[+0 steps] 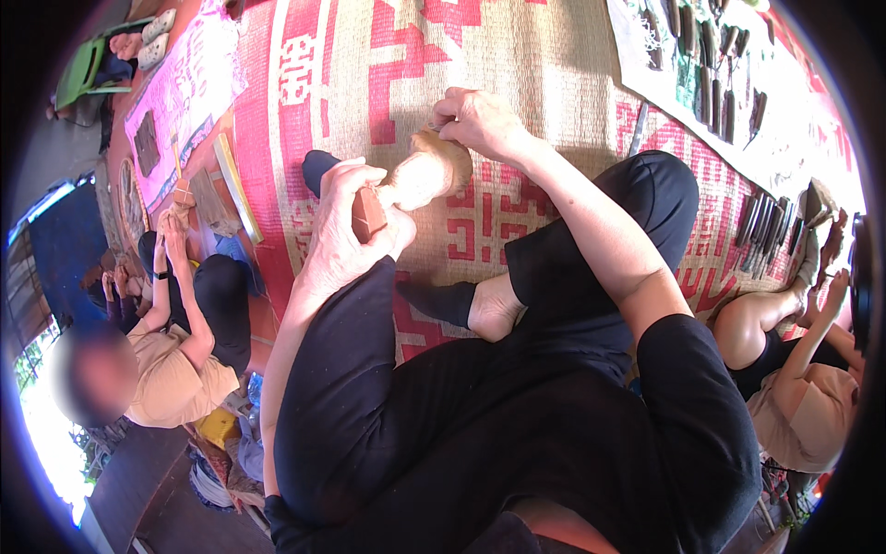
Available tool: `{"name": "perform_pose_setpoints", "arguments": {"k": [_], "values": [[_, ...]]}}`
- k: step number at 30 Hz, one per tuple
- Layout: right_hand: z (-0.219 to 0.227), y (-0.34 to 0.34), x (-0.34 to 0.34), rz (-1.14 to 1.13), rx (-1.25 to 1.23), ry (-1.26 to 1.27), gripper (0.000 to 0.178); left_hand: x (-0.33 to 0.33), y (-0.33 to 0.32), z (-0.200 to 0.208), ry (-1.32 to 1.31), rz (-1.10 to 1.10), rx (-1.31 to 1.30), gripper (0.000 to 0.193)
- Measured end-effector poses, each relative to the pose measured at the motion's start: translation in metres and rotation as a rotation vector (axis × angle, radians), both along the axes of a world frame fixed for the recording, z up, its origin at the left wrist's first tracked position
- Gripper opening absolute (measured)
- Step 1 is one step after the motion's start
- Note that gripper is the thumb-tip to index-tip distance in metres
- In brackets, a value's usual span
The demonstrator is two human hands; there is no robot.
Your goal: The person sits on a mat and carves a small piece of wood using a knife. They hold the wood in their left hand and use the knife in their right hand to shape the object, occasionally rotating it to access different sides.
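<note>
My left hand (337, 231) is closed around a reddish-brown block (367, 214) above my left knee. Just beyond the block is a pale tan, rounded piece (423, 175); whether the two are joined I cannot tell. My right hand (484, 125) reaches in from the right, its fingers bent together at the far end of the tan piece. Something small and dark shows at those fingertips, too unclear to name. Beneath both hands lies a red and straw-coloured woven mat (517, 55), on which I sit with legs folded.
At upper right, several dark-handled tools (711, 83) lie on a white sheet, with more thin tools (768, 222) below. One person (175, 360) sits at left, hands around a brown block (184, 196); another (803, 397) sits at right. A pale wooden strip (237, 185) edges the mat.
</note>
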State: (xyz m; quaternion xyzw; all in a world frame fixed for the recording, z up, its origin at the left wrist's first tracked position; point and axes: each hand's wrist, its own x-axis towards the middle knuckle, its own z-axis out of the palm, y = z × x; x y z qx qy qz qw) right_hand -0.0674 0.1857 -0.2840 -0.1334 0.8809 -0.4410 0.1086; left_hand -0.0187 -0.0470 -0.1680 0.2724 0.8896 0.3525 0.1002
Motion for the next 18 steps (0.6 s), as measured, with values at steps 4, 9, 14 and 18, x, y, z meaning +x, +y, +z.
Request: {"name": "perform_pose_setpoints", "arguments": {"k": [4,9,14,18], "values": [[-0.01,-0.003,0.0,-0.025,-0.036,0.043,0.011,0.002,-0.011,-0.008,-0.186,0.056,0.053,0.06],[-0.009,-0.003,0.0,-0.019,-0.039,0.045,0.014,-0.001,-0.013,-0.01,-0.16,0.069,0.022,0.057],[-0.014,-0.007,0.0,-0.038,-0.035,0.062,0.014,-0.004,-0.006,-0.015,-0.044,0.185,-0.006,0.055],[-0.013,-0.009,0.0,-0.062,-0.054,0.034,0.011,-0.004,-0.007,-0.014,-0.099,0.261,-0.043,0.053]]}}
